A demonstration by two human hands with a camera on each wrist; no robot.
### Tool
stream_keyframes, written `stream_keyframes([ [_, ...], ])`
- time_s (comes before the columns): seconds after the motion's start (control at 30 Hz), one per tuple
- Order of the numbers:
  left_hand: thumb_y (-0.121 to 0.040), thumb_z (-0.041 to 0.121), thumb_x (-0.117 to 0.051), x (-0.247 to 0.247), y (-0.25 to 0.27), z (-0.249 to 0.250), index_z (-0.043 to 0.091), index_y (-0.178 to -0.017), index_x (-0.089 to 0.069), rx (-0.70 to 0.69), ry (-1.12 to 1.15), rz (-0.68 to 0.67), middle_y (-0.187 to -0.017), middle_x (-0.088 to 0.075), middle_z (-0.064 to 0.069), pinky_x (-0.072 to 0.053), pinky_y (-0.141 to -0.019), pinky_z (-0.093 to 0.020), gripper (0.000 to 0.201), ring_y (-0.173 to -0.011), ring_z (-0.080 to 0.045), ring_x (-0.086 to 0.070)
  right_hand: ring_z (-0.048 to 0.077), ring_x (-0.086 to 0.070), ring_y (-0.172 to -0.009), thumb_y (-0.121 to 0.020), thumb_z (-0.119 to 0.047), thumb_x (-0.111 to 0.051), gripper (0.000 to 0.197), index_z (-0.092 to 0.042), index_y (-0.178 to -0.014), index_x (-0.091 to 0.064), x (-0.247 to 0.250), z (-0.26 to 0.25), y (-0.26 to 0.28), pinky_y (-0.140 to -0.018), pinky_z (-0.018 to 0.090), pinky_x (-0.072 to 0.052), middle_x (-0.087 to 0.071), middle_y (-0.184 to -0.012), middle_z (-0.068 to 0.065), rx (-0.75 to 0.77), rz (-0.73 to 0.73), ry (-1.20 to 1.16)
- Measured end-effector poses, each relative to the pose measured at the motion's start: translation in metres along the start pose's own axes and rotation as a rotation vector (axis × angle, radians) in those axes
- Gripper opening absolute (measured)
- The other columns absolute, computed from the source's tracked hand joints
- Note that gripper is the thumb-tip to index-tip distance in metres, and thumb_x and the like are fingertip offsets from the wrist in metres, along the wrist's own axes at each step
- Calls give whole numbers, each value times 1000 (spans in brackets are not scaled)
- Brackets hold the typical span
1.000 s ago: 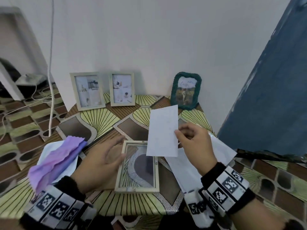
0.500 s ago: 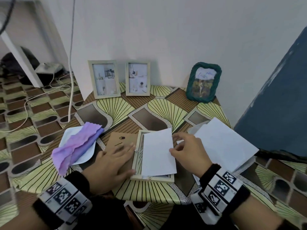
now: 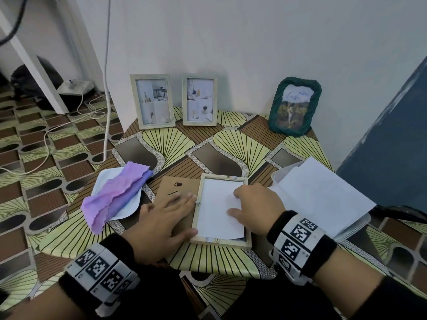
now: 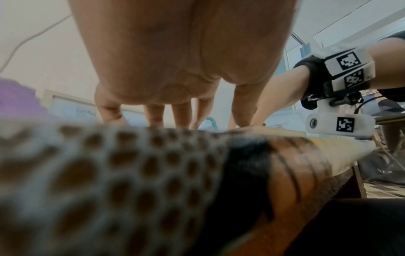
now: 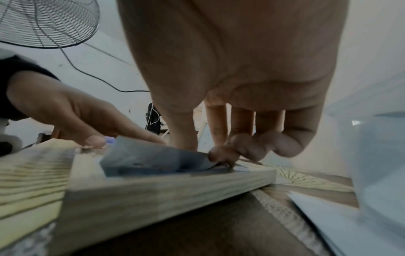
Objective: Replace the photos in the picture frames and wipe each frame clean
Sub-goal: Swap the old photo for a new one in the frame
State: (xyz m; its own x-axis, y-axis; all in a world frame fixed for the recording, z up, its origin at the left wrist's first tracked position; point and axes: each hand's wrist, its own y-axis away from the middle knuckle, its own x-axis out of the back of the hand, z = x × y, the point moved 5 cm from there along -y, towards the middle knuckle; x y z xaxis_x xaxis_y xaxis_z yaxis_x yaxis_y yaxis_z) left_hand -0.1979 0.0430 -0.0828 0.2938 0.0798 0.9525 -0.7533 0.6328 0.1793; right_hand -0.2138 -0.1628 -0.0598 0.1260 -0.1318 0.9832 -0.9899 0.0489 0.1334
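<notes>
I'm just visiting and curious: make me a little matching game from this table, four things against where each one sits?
Things:
1. purple cloth
2. green woven frame
3. white photo paper
4. brown backing board

Places:
A. upright against the wall, far right
B. lying in the wooden frame, under the right hand
C. draped over a white dish, left
D. flat under the left hand

Pairs: 1-C, 2-A, 3-B, 4-D

The right hand (image 3: pixel 256 209) covers the right edge of the white sheet (image 3: pixel 216 204); the sheet hides the pane of the frame (image 3: pixel 220 241); tablecloth (image 4: pixel 131 181) fills the left wrist view, blurred
</notes>
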Motion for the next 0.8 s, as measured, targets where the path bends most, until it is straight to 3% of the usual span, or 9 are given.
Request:
stream_keyframes([
  [0.13, -94, 64, -37, 0, 0, -1, 44, -152, 6, 6, 31, 7, -160, -7, 25, -16, -110, -40, 75, -146, 3, 6, 25, -55, -108, -93, -52, -55, 37, -16, -101, -61, -2, -5, 5, -81, 35, -44, -62, -108, 4, 50, -30, 85],
  [0.23, -94, 64, -36, 0, 0, -1, 43, -152, 5, 2, 17, 13, -159, -12, 25, -19, -111, -42, 74, -146, 1, 2, 26, -42, -117, -93, -57, -48, 49, -15, -111, -63, -3, -8, 9, -88, 39, -42, -51, -120, 5, 88, -21, 165],
  [0.37, -93, 63, -39, 1, 1, -2, 43, -153, -2, -15, 38, 11, -158, -16, 27, -19, -112, -43, 73, -146, 2, -2, 25, -35, -125, -95, -63, -36, 63, -9, -125, -52, -13, -12, 17, -92, 39, -47, -43, -129, 5, 130, -34, 208],
  [0.5, -92, 58, -50, 12, 3, -16, 34, -153, -21, -9, 131, 55, -155, -26, 21, -24, -114, -42, 72, -144, -2, -19, 23, -33, -131, -95, -65, -32, 66, -12, -134, -45, -16, -9, 23, -94, 38, -48, -43, -134, 4, 152, -27, 201],
  [0.57, -92, 57, -51, 15, 2, -25, 30, -154, -18, 17, 90, 40, -160, -20, 14, -22, -117, -43, 76, -146, -6, -16, 22, -32, -134, -95, -64, -33, 64, -15, -136, -43, -15, -6, 23, -98, 37, -46, -43, -138, 2, 160, -30, 182],
  [0.67, -89, 68, -40, 8, 6, -28, 31, -156, -2, 11, -69, -85, -163, 3, 11, -14, -121, -43, 85, -149, -7, 5, 19, -26, -140, -97, -61, -35, 62, -18, -140, -41, -16, 0, 22, -105, 37, -42, -39, -145, 0, 167, -37, 132],
  [0.73, -82, 80, -28, 1, 12, -25, 34, -154, 10, -21, -172, -146, -161, 17, 11, -9, -119, -41, 93, -147, -7, 17, 17, -19, -146, -98, -58, -35, 62, -18, -145, -36, -17, 3, 22, -110, 38, -38, -32, -152, 0, 170, -47, 104],
  [0.8, -77, 86, -23, -2, 20, -23, 35, -152, 15, -45, -228, -129, -161, 20, 11, -8, -118, -40, 98, -147, -7, 17, 15, -11, -150, -99, -57, -32, 65, -18, -151, -26, -21, 5, 22, -115, 38, -33, -21, -160, 1, 180, -72, 106],
])
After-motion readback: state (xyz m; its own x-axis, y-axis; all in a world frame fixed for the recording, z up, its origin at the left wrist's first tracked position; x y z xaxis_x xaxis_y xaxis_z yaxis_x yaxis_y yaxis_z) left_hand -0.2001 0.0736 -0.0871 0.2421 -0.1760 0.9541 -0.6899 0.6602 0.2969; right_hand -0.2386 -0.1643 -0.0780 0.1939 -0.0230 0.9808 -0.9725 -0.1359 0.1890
